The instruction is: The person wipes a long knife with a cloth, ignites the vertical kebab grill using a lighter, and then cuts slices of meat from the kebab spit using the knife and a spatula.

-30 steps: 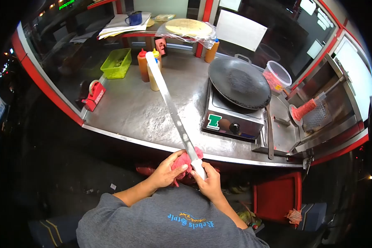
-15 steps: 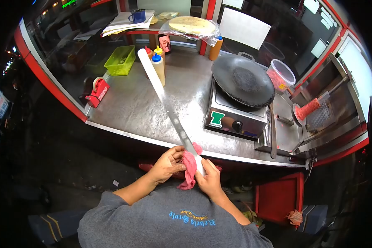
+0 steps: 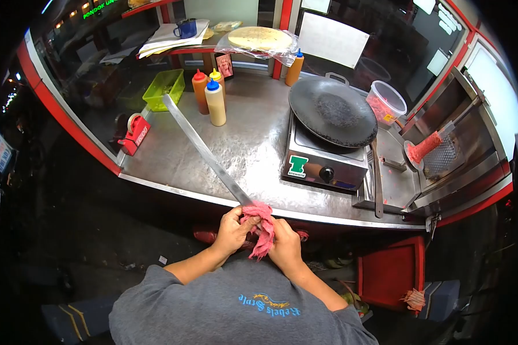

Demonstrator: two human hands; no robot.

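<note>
A long kebab knife (image 3: 206,154) points up and to the left over the steel counter, its rounded tip near the green basket. My left hand (image 3: 231,232) is closed on a pink cloth (image 3: 263,229), which is wrapped around the base of the blade. My right hand (image 3: 285,244) is closed around the knife's handle, just right of the cloth. Fingers and cloth hide the handle now. Both hands are in front of the counter's front edge.
On the steel counter (image 3: 172,158) stand squeeze bottles (image 3: 216,106), a green basket (image 3: 164,91), a red tape dispenser (image 3: 136,137) and a stove (image 3: 322,169) bearing a dark pan (image 3: 334,112). To the right, meat sits on a vertical spit (image 3: 425,150). Flatbreads (image 3: 260,38) lie on the shelf.
The knife has swung left and lower, its blade turning from broad side towards edge. The cloth has bunched over the blade's base, and the white handle is covered.
</note>
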